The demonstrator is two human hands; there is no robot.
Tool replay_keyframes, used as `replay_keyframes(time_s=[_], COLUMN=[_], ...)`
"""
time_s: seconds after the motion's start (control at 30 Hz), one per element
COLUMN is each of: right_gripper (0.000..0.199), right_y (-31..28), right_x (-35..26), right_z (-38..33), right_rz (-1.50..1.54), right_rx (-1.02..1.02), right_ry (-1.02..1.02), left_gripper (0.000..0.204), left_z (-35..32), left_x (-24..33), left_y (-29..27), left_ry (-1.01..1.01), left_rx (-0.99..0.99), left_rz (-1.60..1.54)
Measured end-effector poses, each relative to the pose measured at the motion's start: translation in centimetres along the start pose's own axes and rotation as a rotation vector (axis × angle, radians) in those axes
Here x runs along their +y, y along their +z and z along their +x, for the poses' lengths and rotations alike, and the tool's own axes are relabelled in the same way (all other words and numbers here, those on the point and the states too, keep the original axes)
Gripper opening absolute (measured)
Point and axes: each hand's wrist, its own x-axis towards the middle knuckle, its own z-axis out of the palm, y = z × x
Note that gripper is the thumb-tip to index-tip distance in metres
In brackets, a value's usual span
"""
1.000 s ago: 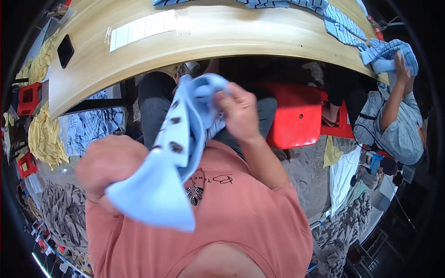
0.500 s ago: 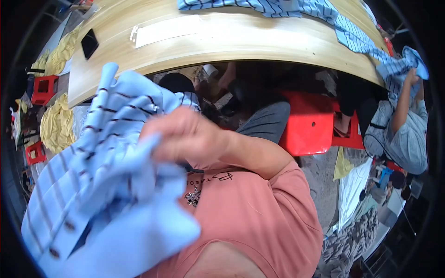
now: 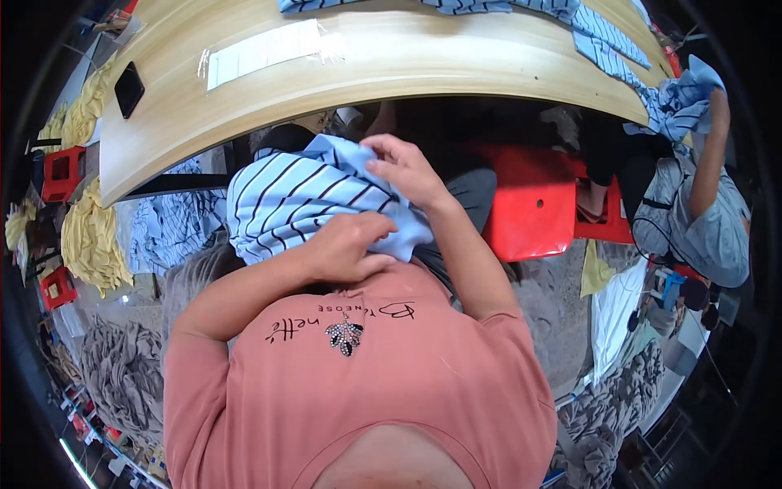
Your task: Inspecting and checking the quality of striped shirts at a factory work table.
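Observation:
A light blue shirt (image 3: 305,196) with dark stripes lies bunched over my lap, just below the table's near edge. My right hand (image 3: 407,169) is at its upper right part, fingers bent and closed on a plain light blue fold. Lower down, my left hand (image 3: 352,244) rests against the near side of the same shirt. Its thumb and forefinger are round the cloth near a plain blue edge, and the other fingertips are hidden.
A wooden table (image 3: 456,65) spans the far side, bearing a black phone (image 3: 129,90), a white paper strip (image 3: 265,55) and more striped cloth (image 3: 603,57). A red stool (image 3: 531,204) stands at right, near another person (image 3: 692,220). Yellow cloth (image 3: 96,236) and striped cloth (image 3: 175,216) are piled left.
The shirt has come down from high on the left to my lap. My right hand has moved right and away from me. My left hand, hidden before, now shows.

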Motion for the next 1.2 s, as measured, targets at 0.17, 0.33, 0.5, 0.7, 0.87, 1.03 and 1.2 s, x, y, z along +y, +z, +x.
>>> replay_keyframes(time_s=[0.17,0.33,0.5,0.7,0.87,1.03,1.2], right_gripper=[0.028,0.026,0.039,0.029,0.020,0.030,0.041], right_y=[1.2,-0.2,-1.5,1.9,-3.2,-1.7,4.9], right_x=[2.2,5.8,8.5,8.1,5.8,4.1,0.5], right_z=[-2.1,-2.2,-3.0,-2.5,-2.8,-5.1,-2.1], right_rz=[0.345,-0.286,-0.160,0.460,0.189,-1.241,-0.705], right_rx=[-0.207,0.058,0.086,0.039,0.305,-0.196,0.064], right_ry=[0.233,0.111,0.699,0.257,0.173,0.615,-0.499], left_gripper=[0.043,0.044,0.025,0.012,0.019,0.020,0.021], left_z=[1.6,0.8,-1.4,-2.3,-1.6,0.2,3.2], left_x=[-3.5,-9.5,-8.9,-6.0,-7.6,-7.3,-6.1], left_y=[-4.3,-5.0,-4.1,-3.7,-7.3,-9.0,-7.9], left_ry=[0.034,-0.276,-0.324,-0.546,-0.664,-0.552,-0.482], left_rx=[0.276,-0.109,0.182,0.519,0.292,0.402,0.264], left_rz=[0.567,0.805,0.664,-0.270,0.238,-0.072,0.088])
